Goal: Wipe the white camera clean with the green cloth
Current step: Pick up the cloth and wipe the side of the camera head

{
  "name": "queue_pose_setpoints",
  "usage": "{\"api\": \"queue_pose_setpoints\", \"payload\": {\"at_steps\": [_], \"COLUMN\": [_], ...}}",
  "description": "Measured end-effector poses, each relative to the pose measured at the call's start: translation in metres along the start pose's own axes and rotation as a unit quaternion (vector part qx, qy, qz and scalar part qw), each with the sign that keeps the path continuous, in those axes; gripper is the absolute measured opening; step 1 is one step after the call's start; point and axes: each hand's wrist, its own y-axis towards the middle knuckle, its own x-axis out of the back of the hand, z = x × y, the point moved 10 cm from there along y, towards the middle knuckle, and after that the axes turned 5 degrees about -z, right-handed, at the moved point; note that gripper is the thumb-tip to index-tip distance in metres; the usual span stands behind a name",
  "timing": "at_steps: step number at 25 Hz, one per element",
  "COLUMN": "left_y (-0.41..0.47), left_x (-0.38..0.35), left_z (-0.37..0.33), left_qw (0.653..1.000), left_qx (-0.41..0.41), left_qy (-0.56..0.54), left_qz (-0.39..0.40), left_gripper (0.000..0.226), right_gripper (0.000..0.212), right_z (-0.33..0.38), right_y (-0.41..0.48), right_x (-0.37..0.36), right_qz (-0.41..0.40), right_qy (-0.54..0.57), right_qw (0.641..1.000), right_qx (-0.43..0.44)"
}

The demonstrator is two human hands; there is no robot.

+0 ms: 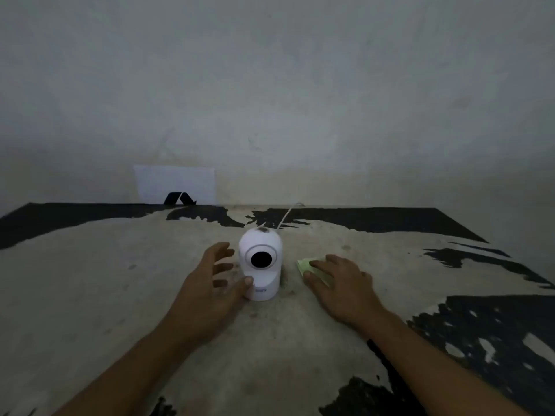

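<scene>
The white camera [260, 264] stands upright on the worn table [120, 280], between the two hands, its dark lens facing the person. The left hand [210, 283] is open, fingers spread just beside the camera — its thumb touches the camera base. The right hand [339, 283] lies flat and open on the green cloth [306, 263], which rests on the table just right of the camera — pressing it, not gripping.
</scene>
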Motion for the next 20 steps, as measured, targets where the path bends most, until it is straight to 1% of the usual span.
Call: {"api": "queue_pose_setpoints", "payload": {"at_steps": [2,4,7,10,12,13,14,16,18,20], "left_y": [0.004,0.005,0.003,-0.002,-0.005,-0.005,-0.004,-0.003,-0.001,0.000], "left_x": [0.000,-0.004,-0.007,-0.011,-0.014,-0.014,-0.014,-0.014,-0.014,-0.014], "left_z": [0.004,0.008,0.003,-0.006,-0.010,-0.010,-0.010,-0.010,-0.010,-0.009], "left_qw": [1.000,1.000,0.999,0.998,0.997,0.997,0.997,0.997,0.997,0.997], "left_qx": [-0.003,-0.007,-0.032,-0.063,-0.074,-0.074,-0.073,-0.070,-0.067,-0.066], "left_qy": [-0.014,-0.015,-0.005,0.001,0.003,-0.002,-0.010,-0.021,-0.025,-0.025], "left_qz": [-0.006,0.002,0.004,0.019,0.031,0.032,0.033,0.032,0.032,0.027], "left_gripper": [0.075,0.073,0.067,0.061,0.060,0.059,0.058,0.058,0.059,0.060], "right_gripper": [0.046,0.038,0.028,0.023,0.022,0.022,0.023,0.029,0.027,0.028], "right_z": [0.004,0.005,0.005,0.008,0.010,0.014,0.020,0.037,0.062,0.087], "right_y": [0.004,0.008,0.016,0.020,0.020,0.017,0.011,-0.003,-0.017,-0.026], "right_x": [0.002,0.001,-0.001,0.003,0.010,0.019,0.031,0.050,0.063,0.068], "right_qz": [-0.030,-0.045,-0.073,-0.090,-0.115,-0.141,-0.169,-0.215,-0.251,-0.261], "right_qy": [-0.052,-0.076,-0.061,-0.045,-0.005,0.036,0.086,0.179,0.207,0.192], "right_qw": [0.998,0.996,0.994,0.991,0.990,0.986,0.978,0.952,0.928,0.915], "right_qx": [0.015,0.022,0.051,0.083,0.082,0.083,0.087,0.121,0.182,0.242]}}
